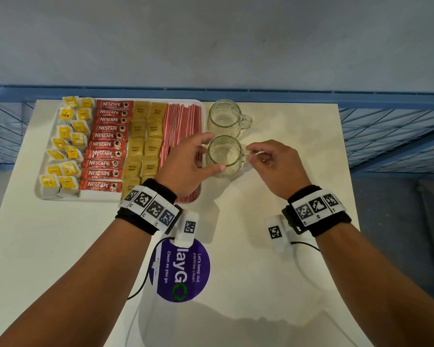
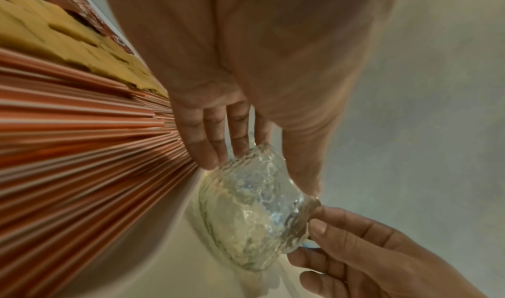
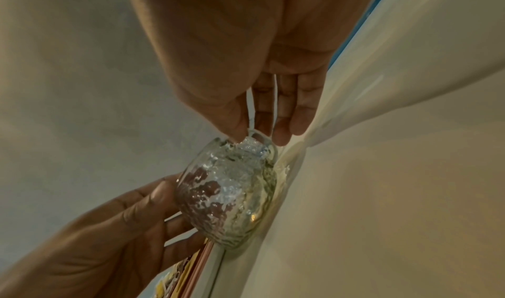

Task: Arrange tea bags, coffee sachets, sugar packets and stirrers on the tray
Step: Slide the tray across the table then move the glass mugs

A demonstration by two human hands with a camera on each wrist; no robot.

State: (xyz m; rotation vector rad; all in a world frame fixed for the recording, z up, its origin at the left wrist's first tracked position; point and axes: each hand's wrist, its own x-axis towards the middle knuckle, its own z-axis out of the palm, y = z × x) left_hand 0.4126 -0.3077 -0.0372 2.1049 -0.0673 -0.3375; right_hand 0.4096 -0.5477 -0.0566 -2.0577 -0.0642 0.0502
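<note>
A white tray (image 1: 60,198) at the table's back left holds rows of yellow tea bags (image 1: 65,146), red coffee sachets (image 1: 108,144), brown sugar packets (image 1: 143,144) and red-and-white stirrers (image 1: 181,121). Just right of the tray stands a textured glass mug (image 1: 224,156). My left hand (image 1: 183,166) grips its body between thumb and fingers, with the wrist over the stirrers. My right hand (image 1: 251,150) pinches the mug's handle. The left wrist view shows the mug (image 2: 251,205) resting on the table beside the stirrers (image 2: 82,151). In the right wrist view my thumb meets the mug (image 3: 226,190) at its handle.
A second glass mug (image 1: 223,118) stands just behind the held one, its handle to the right. A purple round sticker (image 1: 183,269) lies on the white table (image 1: 286,284) near me. Blue mesh railing (image 1: 386,136) runs behind and beside the table.
</note>
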